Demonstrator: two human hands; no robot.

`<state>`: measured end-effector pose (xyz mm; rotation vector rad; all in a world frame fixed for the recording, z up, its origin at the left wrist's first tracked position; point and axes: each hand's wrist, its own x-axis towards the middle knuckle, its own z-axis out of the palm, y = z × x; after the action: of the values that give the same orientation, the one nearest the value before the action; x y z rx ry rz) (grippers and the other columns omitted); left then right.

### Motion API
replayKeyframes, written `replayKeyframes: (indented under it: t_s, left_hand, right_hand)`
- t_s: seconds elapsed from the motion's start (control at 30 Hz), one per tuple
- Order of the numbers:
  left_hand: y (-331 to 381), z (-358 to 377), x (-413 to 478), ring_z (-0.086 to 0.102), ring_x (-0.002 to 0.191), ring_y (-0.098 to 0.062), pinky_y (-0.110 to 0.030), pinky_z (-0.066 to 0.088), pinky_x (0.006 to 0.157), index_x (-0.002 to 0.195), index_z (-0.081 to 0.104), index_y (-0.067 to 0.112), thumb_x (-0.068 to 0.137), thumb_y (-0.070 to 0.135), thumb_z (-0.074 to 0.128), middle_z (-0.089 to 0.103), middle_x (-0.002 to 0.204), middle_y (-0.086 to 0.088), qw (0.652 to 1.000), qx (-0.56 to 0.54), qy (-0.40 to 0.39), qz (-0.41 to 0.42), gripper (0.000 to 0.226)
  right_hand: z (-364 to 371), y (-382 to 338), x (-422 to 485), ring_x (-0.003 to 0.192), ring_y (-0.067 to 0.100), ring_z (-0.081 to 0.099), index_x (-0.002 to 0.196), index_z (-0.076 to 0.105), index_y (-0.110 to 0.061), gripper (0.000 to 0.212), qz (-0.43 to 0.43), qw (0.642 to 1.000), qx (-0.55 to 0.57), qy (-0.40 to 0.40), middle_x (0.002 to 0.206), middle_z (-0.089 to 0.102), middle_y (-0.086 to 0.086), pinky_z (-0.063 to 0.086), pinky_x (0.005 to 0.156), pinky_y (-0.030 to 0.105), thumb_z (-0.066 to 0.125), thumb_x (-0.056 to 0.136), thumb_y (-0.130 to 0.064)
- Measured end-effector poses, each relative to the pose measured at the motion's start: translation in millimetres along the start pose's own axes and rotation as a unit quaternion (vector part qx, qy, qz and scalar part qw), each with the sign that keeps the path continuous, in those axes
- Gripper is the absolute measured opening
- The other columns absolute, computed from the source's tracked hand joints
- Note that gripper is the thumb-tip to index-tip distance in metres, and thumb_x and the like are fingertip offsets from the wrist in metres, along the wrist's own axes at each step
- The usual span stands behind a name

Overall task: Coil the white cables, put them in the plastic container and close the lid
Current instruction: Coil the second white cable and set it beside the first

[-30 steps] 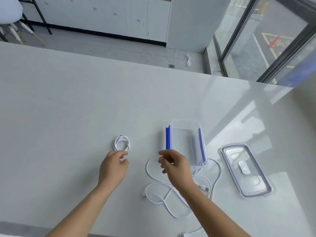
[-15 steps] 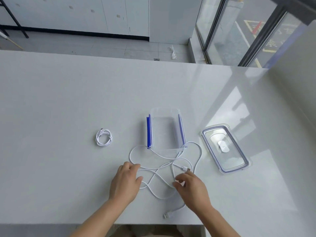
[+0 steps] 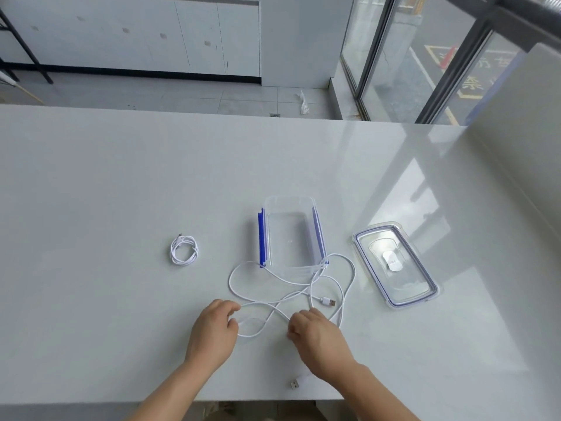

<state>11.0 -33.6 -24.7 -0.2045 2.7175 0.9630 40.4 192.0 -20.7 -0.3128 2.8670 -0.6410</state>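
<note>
A loose white cable [image 3: 352,270] sprawls in loops on the white table [image 3: 121,177], in front of the clear plastic container [image 3: 260,238] with blue side clips. One of its USB plugs [image 3: 329,302] lies right of the loops and another plug [image 3: 294,384] lies near the table's front edge. My left hand [image 3: 212,332] pinches the cable at the loops' left side. My right hand [image 3: 318,338] has its fingers curled onto the cable where the strands cross. A second white cable [image 3: 183,250], coiled, lies to the left. The container is open and holds nothing.
The clear lid [image 3: 394,264] lies flat on the table to the right of the container. The table's front edge runs just below my wrists. A glass wall and a floor lie beyond the far edge.
Both hands came down from near the coiled cable and the container onto the loose cable. Their fingers have since curled round its strands, the right hand shifting left.
</note>
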Motion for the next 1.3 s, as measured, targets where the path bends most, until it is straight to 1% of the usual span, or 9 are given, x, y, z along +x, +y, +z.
replayKeyframes:
  t_s: [0.17, 0.27, 0.5, 0.63, 0.77, 0.9, 1.0, 1.17, 1.3]
  left_hand:
    - [8, -12, -3, 0.064, 0.086, -0.018, -0.028, 0.046, 0.075, 0.088, 0.071, 0.018, 0.091, 0.013, 0.061, 0.069, 0.088, 0.006, 0.992, -0.106, 0.023, -0.059, 0.012]
    - [31, -20, -7, 0.065, 0.075, -0.021, -0.034, 0.052, 0.072, 0.077, 0.073, 0.016, 0.095, 0.030, 0.062, 0.071, 0.073, 0.001, 0.971, -0.229, -0.007, -0.067, 0.025]
    - [106, -43, 1, 0.073, 0.100, -0.033, -0.046, 0.056, 0.091, 0.119, 0.063, 0.012, 0.104, 0.028, 0.044, 0.076, 0.106, -0.018, 0.783, -0.613, -0.047, -0.093, 0.029]
    - [118, -58, 7, 0.070, 0.078, -0.031, -0.040, 0.059, 0.077, 0.100, 0.066, 0.006, 0.103, 0.032, 0.045, 0.068, 0.077, -0.015, 0.738, -0.665, -0.039, -0.110, 0.033]
    - [125, -73, 14, 0.063, 0.056, -0.021, -0.036, 0.058, 0.066, 0.074, 0.057, 0.013, 0.101, 0.032, 0.049, 0.057, 0.060, -0.004, 0.658, -0.731, -0.105, -0.148, 0.034]
    - [132, -81, 16, 0.038, 0.041, -0.015, -0.026, 0.041, 0.045, 0.076, 0.054, 0.015, 0.099, 0.035, 0.050, 0.037, 0.052, 0.001, 0.693, -0.692, -0.154, -0.131, 0.031]
    - [136, -82, 12, 0.028, 0.043, -0.013, -0.026, 0.033, 0.046, 0.077, 0.054, 0.014, 0.100, 0.036, 0.049, 0.029, 0.055, 0.002, 0.730, -0.656, -0.164, -0.098, 0.032]
    - [136, -86, 6, 0.023, 0.050, -0.013, -0.029, 0.037, 0.055, 0.095, 0.060, 0.001, 0.096, 0.032, 0.054, 0.025, 0.062, 0.002, 0.822, -0.541, -0.176, -0.030, 0.032]
    - [139, -93, 1, 0.030, 0.052, -0.014, -0.029, 0.043, 0.060, 0.101, 0.066, -0.003, 0.101, 0.023, 0.049, 0.031, 0.060, 0.000, 0.847, -0.488, -0.212, 0.013, 0.032]
  right_hand:
    - [-43, -6, -2, 0.081, 0.013, 0.062, 0.088, 0.055, -0.022, 0.008, 0.086, 0.984, 0.149, 0.054, 0.083, 0.072, -0.011, 0.052, 0.072, 0.035, 0.057, 0.096, -0.024]
    - [-57, -15, -1, 0.075, 0.007, 0.061, 0.087, 0.054, -0.026, 0.010, 0.089, 0.976, 0.181, 0.078, 0.082, 0.073, -0.013, 0.052, 0.069, 0.029, 0.057, 0.097, -0.024]
    - [-59, -36, 5, 0.072, 0.005, 0.060, 0.087, 0.053, -0.029, 0.012, 0.052, 0.974, 0.195, 0.104, 0.080, 0.072, -0.014, 0.053, 0.070, 0.032, 0.058, 0.096, -0.023]
    - [-62, -36, 5, 0.071, 0.002, 0.060, 0.090, 0.055, -0.032, 0.009, 0.044, 0.971, 0.211, 0.104, 0.080, 0.072, -0.013, 0.048, 0.064, 0.024, 0.058, 0.097, -0.026]
    - [-64, -25, 8, 0.078, 0.011, 0.059, 0.096, 0.063, -0.031, 0.017, 0.000, 0.984, 0.150, 0.098, 0.077, 0.068, -0.010, 0.050, 0.072, 0.034, 0.049, 0.097, -0.040]
    - [-69, -15, 15, 0.075, 0.009, 0.056, 0.094, 0.064, -0.030, 0.035, -0.022, 0.993, 0.099, 0.063, 0.073, 0.070, -0.009, 0.042, 0.087, 0.033, 0.039, 0.096, -0.054]
    - [-76, -5, 19, 0.071, 0.010, 0.054, 0.088, 0.065, -0.027, 0.035, -0.033, 0.992, 0.122, 0.031, 0.071, 0.069, -0.007, 0.033, 0.099, 0.021, 0.046, 0.095, -0.055]
    - [-100, 11, 25, 0.078, 0.015, 0.054, 0.082, 0.065, -0.021, 0.031, -0.044, 0.997, 0.055, -0.007, 0.076, 0.064, -0.003, 0.044, 0.070, 0.031, 0.056, 0.093, -0.049]
    - [-135, 4, 39, 0.058, 0.015, 0.043, 0.071, 0.054, -0.022, 0.038, 0.034, 0.998, 0.041, 0.036, 0.059, 0.051, -0.003, 0.038, 0.057, 0.033, 0.061, 0.091, -0.054]
